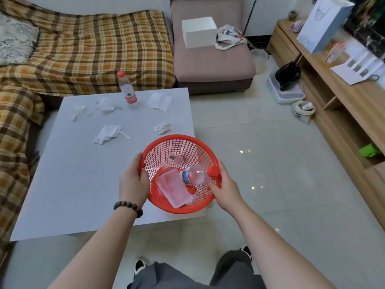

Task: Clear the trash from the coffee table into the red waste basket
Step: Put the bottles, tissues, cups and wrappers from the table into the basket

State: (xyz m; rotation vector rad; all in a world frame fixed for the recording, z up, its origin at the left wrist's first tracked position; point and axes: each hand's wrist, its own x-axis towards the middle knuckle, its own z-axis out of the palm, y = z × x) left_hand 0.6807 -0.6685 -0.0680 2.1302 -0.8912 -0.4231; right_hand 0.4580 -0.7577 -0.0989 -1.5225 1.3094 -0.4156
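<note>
Both hands hold the red mesh plastic waste basket (180,174) over the near right edge of the pale grey coffee table (73,184).

Left hand (133,182) grips its left rim, right hand (225,189) its right rim; inside lie a clear plastic bottle with red cap (195,174) and a pink wrapper (174,189); crumpled white tissues (107,133) and an upright bottle (128,90) wait in the upper left of the frame; the basket looks tilted, so I judge its contents may slide out.

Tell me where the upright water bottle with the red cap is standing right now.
In the head view, the upright bottle stands near the far edge of the coffee table, between a crumpled tissue on its left and a flat napkin on its right.
</note>
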